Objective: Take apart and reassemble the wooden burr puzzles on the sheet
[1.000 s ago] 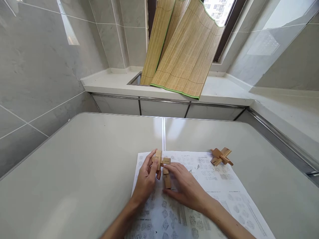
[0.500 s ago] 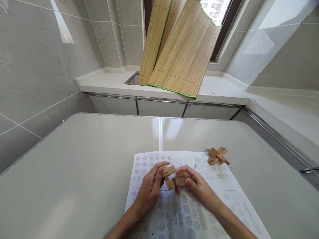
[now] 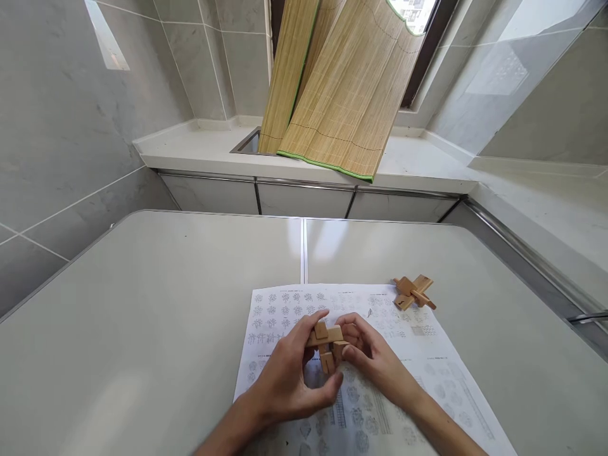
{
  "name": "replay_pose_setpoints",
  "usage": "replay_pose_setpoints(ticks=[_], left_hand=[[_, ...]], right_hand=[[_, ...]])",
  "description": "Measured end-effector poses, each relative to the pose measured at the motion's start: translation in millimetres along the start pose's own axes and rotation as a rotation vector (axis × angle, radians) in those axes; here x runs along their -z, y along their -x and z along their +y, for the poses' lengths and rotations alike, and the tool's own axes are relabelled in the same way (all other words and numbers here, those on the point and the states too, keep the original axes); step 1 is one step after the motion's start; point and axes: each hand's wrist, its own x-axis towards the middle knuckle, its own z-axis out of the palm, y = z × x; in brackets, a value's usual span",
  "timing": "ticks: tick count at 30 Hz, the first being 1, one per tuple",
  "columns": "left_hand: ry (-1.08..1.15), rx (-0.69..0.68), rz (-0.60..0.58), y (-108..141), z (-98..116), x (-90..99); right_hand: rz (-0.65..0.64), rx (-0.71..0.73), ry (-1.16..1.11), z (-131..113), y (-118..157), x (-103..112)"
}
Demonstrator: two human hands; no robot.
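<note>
Between my hands, above the printed sheet (image 3: 289, 316), is a partly joined wooden burr puzzle (image 3: 327, 335) of light notched sticks. My left hand (image 3: 297, 373) grips it from the left; its fingers curl behind the sticks, and its thumb stretches out below, off the wood. My right hand (image 3: 370, 354) pinches a short wooden puzzle piece (image 3: 339, 349) at the right side, pressed up against the other sticks. Whether that piece is locked in, I cannot tell. A second crossed wooden puzzle (image 3: 414, 292), darker, lies at the sheet's top right corner.
The sheet bears rows of small line drawings and lies on a pale table (image 3: 142, 304) with a central seam (image 3: 303, 253). Behind the table, a bamboo mat (image 3: 342, 95) hangs over a white ledge (image 3: 199, 152) by a window. Tiled walls stand on both sides.
My right hand has brought its piece left against the puzzle. My left hand has turned the puzzle, and its thumb has swung down and away from the wood. The view has shifted slightly.
</note>
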Motion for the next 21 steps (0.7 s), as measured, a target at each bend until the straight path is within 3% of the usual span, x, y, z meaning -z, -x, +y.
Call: replay_pose_setpoints(ticks=[5,11,15,21], left_hand=[[-0.095,-0.034,0.013,-0.6,-6.0,-2.4],[-0.201,-0.159,-0.017,-0.5,-6.1,-6.0],[-0.308,-0.165,0.044,-0.5,-3.9,-6.8],[-0.139,-0.133,0.119,-4.1,-0.8,-2.6]], right_hand=[[0.02,-0.01,0.067,-1.3,-0.5,3.4],[-0.11,-0.049,0.056,-4.5,1.6,1.0],[-0.103,-0.015,0.12,-5.7,3.7,-1.0],[-0.047,0.107,0.357,-3.0,7.7,1.1]])
